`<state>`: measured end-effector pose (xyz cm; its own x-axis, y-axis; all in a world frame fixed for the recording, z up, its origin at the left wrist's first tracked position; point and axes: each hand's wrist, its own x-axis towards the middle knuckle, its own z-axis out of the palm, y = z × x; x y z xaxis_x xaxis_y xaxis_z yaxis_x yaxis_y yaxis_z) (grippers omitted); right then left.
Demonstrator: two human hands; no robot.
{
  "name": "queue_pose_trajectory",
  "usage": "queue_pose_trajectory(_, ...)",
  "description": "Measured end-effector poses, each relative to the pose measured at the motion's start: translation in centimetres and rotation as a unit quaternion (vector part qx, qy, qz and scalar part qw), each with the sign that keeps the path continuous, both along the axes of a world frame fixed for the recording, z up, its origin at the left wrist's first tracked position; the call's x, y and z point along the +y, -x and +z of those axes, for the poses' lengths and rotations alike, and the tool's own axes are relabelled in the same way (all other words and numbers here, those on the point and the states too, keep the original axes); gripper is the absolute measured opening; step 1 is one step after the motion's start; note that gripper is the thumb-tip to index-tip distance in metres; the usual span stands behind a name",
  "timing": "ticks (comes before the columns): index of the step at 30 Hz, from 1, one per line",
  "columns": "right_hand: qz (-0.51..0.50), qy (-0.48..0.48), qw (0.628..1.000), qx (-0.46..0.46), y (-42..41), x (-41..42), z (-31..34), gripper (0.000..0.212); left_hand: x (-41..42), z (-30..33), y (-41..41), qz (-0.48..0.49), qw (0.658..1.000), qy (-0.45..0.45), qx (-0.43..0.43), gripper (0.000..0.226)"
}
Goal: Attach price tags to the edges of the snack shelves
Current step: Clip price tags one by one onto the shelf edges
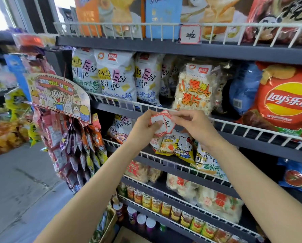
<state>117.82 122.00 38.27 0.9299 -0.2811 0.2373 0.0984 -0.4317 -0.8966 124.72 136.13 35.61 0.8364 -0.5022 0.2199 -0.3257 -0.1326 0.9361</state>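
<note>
My left hand [145,126] grips a small stack of red-bordered white price tags [161,124] in front of the second shelf's white wire rail [234,124]. My right hand [192,127] pinches the right edge of the front tag in that stack. One tag [190,34] with handwriting hangs on the top shelf's wire rail [111,26]. The second shelf holds white Easy Life snack bags [115,76], a clear bag of chips [195,90] and a red Lay's bag [285,102].
Lower shelves carry a Hello Kitty bag [181,146], clear snack bags [217,202] and rows of small cans [164,206]. A hanging display of snack packets [73,146] sticks out at the shelf's left end. Grey floor [15,181] lies to the left.
</note>
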Motion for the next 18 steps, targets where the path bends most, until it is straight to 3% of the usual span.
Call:
queue_pose_trajectory(6, -0.011, -0.044, 0.999, 0.000, -5.6, 4.6, -0.3, 0.018, 5.4, 0.3, -5.2, -0.019, 0.997, -0.060, -0.039, 0.015)
queue_pose_trajectory(13, -0.062, -0.129, 0.989, -0.024, -12.2, 9.9, -1.2, 0.009, 10.1, 0.8, -12.6, -0.059, 0.996, -0.062, -0.021, 0.025)
queue_pose_trajectory(18, -0.115, -0.184, 0.974, -0.068, -14.0, 12.2, -1.4, 0.004, 11.5, 0.4, -16.3, -0.064, 0.990, -0.104, -0.070, 0.037)
